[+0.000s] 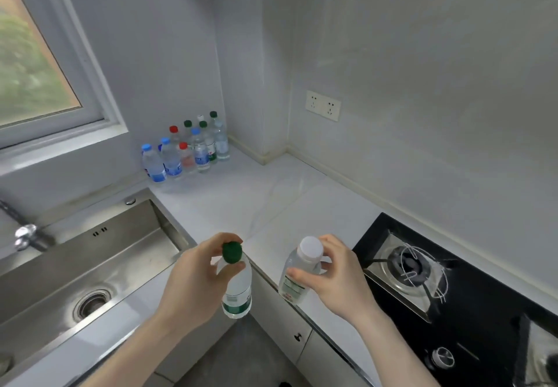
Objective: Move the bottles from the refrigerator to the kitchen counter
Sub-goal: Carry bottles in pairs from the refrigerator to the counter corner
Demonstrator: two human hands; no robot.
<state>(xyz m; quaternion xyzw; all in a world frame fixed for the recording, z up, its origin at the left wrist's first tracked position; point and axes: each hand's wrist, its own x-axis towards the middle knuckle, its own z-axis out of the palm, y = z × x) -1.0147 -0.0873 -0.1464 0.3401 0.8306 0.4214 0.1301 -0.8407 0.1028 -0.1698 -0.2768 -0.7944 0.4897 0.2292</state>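
Bottles in transit: our left hand [193, 278] grips the green-capped bottle [237, 290], right hand [335, 278] the white-capped bottle [297, 275], above the worktop [256, 202] edge; neck-only grips risk slipping.

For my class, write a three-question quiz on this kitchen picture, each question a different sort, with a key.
1. True or false: the left hand holds the green-capped bottle.
2. The right hand holds a bottle with which cap colour? A red, B white, C blue.
3. Fill in: the group of bottles stands in the counter corner, between the ____ and the wall socket.

Key: 1 true; 2 B, the white-capped bottle; 3 window.
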